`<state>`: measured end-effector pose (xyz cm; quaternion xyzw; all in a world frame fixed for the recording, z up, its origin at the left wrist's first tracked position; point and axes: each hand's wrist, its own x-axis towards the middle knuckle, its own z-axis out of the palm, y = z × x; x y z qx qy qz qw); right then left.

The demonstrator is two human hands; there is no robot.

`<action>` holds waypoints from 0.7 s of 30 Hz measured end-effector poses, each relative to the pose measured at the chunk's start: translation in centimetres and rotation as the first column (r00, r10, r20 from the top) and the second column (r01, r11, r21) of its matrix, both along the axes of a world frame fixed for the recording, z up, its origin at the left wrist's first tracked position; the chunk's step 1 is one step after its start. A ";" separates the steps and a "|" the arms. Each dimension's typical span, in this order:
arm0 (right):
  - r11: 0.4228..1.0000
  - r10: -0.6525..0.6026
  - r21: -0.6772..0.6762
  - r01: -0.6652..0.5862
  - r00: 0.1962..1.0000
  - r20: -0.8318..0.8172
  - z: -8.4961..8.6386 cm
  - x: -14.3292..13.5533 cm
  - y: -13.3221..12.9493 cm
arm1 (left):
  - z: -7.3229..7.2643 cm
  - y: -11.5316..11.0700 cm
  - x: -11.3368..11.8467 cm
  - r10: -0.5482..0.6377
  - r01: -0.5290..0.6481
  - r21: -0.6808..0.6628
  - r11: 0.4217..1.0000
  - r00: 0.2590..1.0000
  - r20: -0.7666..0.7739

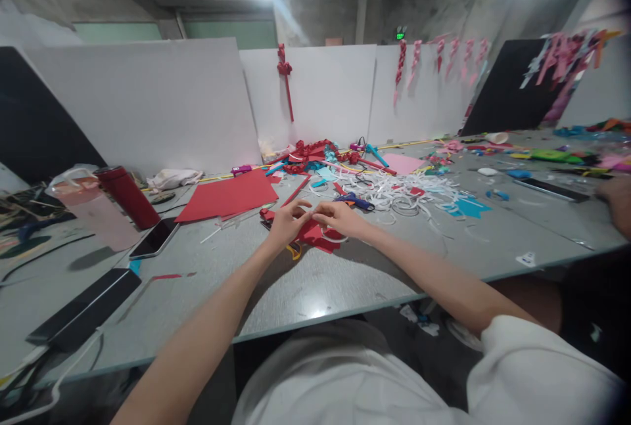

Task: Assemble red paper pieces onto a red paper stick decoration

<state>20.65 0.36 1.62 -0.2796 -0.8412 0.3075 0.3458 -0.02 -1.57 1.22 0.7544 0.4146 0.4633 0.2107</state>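
My left hand [288, 223] and my right hand [339, 216] meet fingertip to fingertip above the table, each closed in a pinch. A tiny pale bit shows where the fingertips touch, too small to name. Below my right hand curves a thin white strip [336, 239]; whether the fingers hold it is hidden. Red paper pieces [323, 238] lie directly under both hands. Scissors with a yellow handle [294, 252] stick out partly beneath my left wrist. Just beyond my right hand rests a blue glue gun [359, 201].
Red sheets [229, 195], a phone [155, 238], a red flask [129, 198] and a power strip [83, 307] are on the left. Tangled white strips [404, 192] and red folded paper [310, 154] lie behind. White boards [325, 90] stand at the back. Another person's hand [618, 201] is far right.
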 end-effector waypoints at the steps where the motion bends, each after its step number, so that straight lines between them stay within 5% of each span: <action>1: 1.000 -0.005 -0.019 0.005 1.000 -0.022 0.0 -0.1 0.0 | 0.0 0.0 0.1 -0.010 0.011 -0.011 1.000 1.000 0.006; 8: 0.988 -0.157 -0.033 0.154 0.976 -0.149 0.4 0.8 0.9 | -0.9 1.2 -0.4 -0.038 0.037 -0.035 0.999 0.999 -0.017; 16: 0.988 -0.154 0.002 0.156 0.981 -0.118 0.0 0.9 1.4 | -1.1 1.4 -0.8 -0.082 0.078 -0.067 0.995 0.994 -0.065; 21: 0.975 -0.221 -0.061 0.214 0.961 -0.165 0.1 1.1 1.8 | -1.1 1.6 -0.6 -0.045 0.048 -0.103 0.993 0.998 0.035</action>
